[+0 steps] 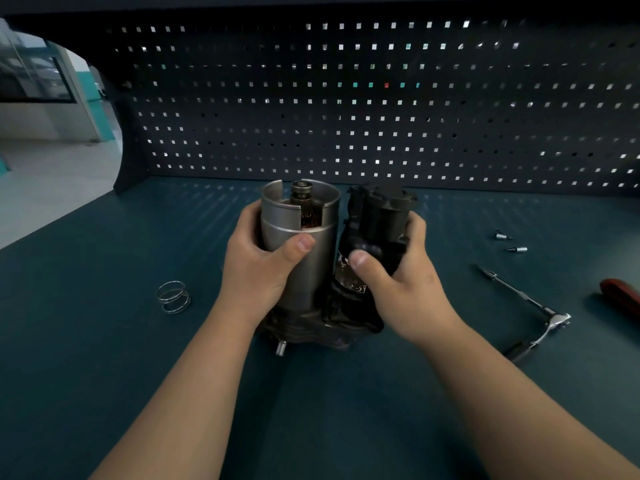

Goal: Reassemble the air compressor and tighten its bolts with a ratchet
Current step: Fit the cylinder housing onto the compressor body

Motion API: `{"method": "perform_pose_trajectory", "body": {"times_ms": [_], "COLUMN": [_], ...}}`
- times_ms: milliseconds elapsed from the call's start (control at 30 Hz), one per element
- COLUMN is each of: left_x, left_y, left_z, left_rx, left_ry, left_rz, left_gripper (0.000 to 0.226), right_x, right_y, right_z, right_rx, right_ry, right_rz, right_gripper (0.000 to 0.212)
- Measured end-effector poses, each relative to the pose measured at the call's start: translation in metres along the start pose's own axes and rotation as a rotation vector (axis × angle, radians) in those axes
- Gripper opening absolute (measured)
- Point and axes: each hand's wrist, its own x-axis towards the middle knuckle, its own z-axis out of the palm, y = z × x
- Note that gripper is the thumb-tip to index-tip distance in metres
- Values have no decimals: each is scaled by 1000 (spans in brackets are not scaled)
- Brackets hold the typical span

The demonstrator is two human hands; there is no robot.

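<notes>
**torq_nut:** ok so what's actually seen here, biggest stuff first?

**benchrat77:** A dark pegboard (381, 109) is stood along the 12 o'clock edge of the teal bench (104, 341). The air compressor (311, 271) is held upright mid-bench. Its silver motor can (298, 216) is wrapped by the left grip (256, 268), fingers curled behind and thumb pressed across the front. The black cylinder block (381, 209) on its 3 o'clock side is clasped by the right grip (405, 289), thumb on the front too.

**torq_nut:** and the tools?

**benchrat77:** The ratchet (530, 303) is laid flat at 4 o'clock of the compressor, well apart, untouched. A red handle (623, 299) is cut off by the frame edge past it. A wire spring (173, 297) is seen at 9 o'clock. Two small metal bits (501, 236) are spotted near each other at 3 o'clock; whether they're bolts can't be told.
</notes>
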Motion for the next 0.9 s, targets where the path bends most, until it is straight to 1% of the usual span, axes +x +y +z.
{"method": "perform_pose_trajectory", "body": {"times_ms": [100,200,233,333,433,467,533,733,833,900], "left_x": [-1,0,0,-1,-1,-2,-3,-5,-6,-6], "left_y": [2,1,1,1,-1,-1,1,4,4,4], "left_z": [0,0,0,-2,-2,-2,-1,0,-1,0], "left_rx": [-13,-14,-13,-8,-17,-18,-8,18,24,33], "left_ry": [8,4,-1,-18,-27,-27,-27,-38,-24,-8], "left_rz": [-11,-7,-7,-7,-5,1,8,35,39,36], "left_gripper": [83,82,83,87,80,82,90,97,99,96], "right_x": [6,12,13,11,7,6,6,8,9,7], "right_y": [-1,-3,-5,-5,-5,-4,-6,-8,-8,-8], "right_z": [-10,-16,-17,-14,-10,-10,-10,-19,-16,-13], "right_rx": [48,82,77,32,50,59,64,43,51,36], "right_ry": [-106,-115,-131,-181,-144,-139,-161,-272,-256,-230], "right_rz": [38,66,86,101,76,67,53,7,17,28], "right_gripper": [62,79,80,64,60,59,59,75,75,73]}}
